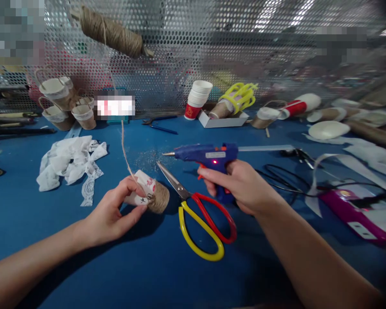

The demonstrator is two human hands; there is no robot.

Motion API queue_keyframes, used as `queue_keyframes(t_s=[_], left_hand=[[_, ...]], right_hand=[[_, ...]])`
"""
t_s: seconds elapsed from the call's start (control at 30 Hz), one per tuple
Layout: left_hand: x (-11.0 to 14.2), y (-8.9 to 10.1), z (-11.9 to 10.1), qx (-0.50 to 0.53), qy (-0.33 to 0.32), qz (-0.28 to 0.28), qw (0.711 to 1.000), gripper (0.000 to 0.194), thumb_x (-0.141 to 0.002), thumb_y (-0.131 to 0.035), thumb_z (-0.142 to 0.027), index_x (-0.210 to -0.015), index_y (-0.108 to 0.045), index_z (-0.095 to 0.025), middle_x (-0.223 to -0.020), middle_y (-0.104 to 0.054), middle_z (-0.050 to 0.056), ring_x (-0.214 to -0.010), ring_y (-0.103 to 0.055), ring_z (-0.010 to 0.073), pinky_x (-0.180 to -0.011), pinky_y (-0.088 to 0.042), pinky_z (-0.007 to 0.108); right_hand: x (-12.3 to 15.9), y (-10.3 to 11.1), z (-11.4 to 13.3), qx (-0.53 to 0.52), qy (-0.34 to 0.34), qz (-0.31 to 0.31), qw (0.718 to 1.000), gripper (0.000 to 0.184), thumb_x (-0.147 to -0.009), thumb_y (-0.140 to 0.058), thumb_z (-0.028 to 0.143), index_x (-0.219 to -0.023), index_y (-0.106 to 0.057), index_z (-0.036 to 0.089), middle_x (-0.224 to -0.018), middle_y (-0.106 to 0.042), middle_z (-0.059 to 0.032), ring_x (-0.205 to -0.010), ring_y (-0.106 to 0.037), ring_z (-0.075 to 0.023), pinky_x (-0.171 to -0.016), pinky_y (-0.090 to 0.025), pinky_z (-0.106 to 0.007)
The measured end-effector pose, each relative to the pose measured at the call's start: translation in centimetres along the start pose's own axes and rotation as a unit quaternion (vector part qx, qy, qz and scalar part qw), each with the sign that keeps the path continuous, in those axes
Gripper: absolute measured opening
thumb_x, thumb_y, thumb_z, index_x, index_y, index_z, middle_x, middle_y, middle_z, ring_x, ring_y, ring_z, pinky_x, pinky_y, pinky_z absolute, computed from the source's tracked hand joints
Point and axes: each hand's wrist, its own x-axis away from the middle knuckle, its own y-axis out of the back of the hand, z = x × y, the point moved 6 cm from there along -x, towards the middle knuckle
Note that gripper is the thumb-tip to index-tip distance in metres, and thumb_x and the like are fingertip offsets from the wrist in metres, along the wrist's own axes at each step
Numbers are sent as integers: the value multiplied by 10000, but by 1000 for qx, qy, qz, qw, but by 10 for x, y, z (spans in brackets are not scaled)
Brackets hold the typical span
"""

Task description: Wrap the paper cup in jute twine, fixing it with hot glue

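My left hand point(120, 210) is closed around a white paper cup point(145, 182) tipped on its side. Brown twine wraps the cup's base end point(159, 198), and a loose strand point(125, 148) runs up from the hand toward the twine spool point(111, 32). In my right hand point(241, 184) is a blue hot glue gun point(206, 153), its red light lit. A finger rests at the orange trigger, and the metal nozzle points left, apart from the cup. Between my hands lie scissors point(180, 189) with one red and one yellow handle.
White lace point(67, 163) is heaped at the left, below several twine-wrapped cups point(59, 96). Pliers point(161, 122), stacked paper cups point(197, 98) and a white box point(223, 120) line the back by a perforated metal panel. Black cables point(276, 180) and a purple device point(357, 210) lie right.
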Motion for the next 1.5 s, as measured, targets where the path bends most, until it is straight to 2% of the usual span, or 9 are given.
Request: queue_keyframes(t_s=[0.13,0.37,0.47,0.57,0.7,0.77,0.83,1.13,1.5], left_hand=[[0,2,-9,-17,-35,-17,999,185,-788,-496,-90,-899,-404,-207,-854,-502,19,-851,-474,131,-768,-407,270],[0,1,-14,-33,-42,-19,998,173,-786,-502,-107,-891,-404,-204,-867,-506,30,-886,-480,147,-802,-407,308],[1,0,-16,-21,-47,-19,998,170,-784,-495,-100,-891,-410,-200,-862,-500,33,-860,-480,145,-788,-412,309],[1,0,-17,-20,-44,-16,999,170,-782,-494,-94,-895,-420,-197,-899,-506,45,-898,-477,154,-814,-402,323],[0,-3,-16,-11,-36,-1,999,151,-791,-490,-106,-887,-417,-197,-920,-508,48,-906,-487,155,-803,-407,316],[1,-5,-14,-1,-24,9,1000,144,-794,-490,-110,-879,-418,-200,-897,-508,33,-862,-498,140,-772,-418,291],[2,-6,-11,20,-3,17,1000,146,-795,-495,-114,-883,-418,-202,-881,-508,20,-812,-504,122,-735,-426,264],[-2,-5,-3,184,101,-12,978,163,-788,-520,-136,-866,-398,-212,-876,-526,-7,-658,-480,72,-559,-397,174],[2,-5,-11,203,81,-6,976,183,-794,-529,-110,-884,-401,-207,-866,-528,-5,-655,-467,59,-538,-382,139]], right_hand=[[-22,13,-13,57,-48,-99,992,254,-753,-555,414,-715,-513,166,-537,-531,14,-441,-490,-87,-400,-378,-205],[-60,4,-24,245,-57,-92,964,305,-786,-489,462,-703,-482,169,-519,-555,-26,-439,-547,-133,-455,-427,-260],[-65,6,-17,300,-39,-143,942,279,-750,-556,415,-737,-540,137,-726,-608,-133,-746,-602,-251,-639,-451,-362],[-53,-1,11,337,30,-178,924,238,-741,-584,356,-798,-587,125,-980,-567,-180,-1021,-488,-312,-833,-369,-432],[-25,-50,62,206,241,22,948,348,-854,-400,414,-769,-624,161,-873,-616,-83,-896,-548,-188,-829,-397,-329],[-15,-74,73,133,269,136,944,409,-878,-329,420,-759,-625,165,-901,-619,-71,-920,-551,-166,-839,-401,-306],[-13,-85,76,57,255,174,949,305,-845,-421,394,-791,-616,167,-960,-611,-57,-939,-548,-153,-844,-406,-291],[-9,-54,65,-73,156,41,984,132,-729,-597,292,-732,-575,161,-703,-581,18,-635,-516,-86,-632,-429,-230],[-13,-52,50,-47,139,16,989,168,-736,-599,318,-735,-577,151,-676,-561,22,-607,-478,-81,-579,-385,-223]])
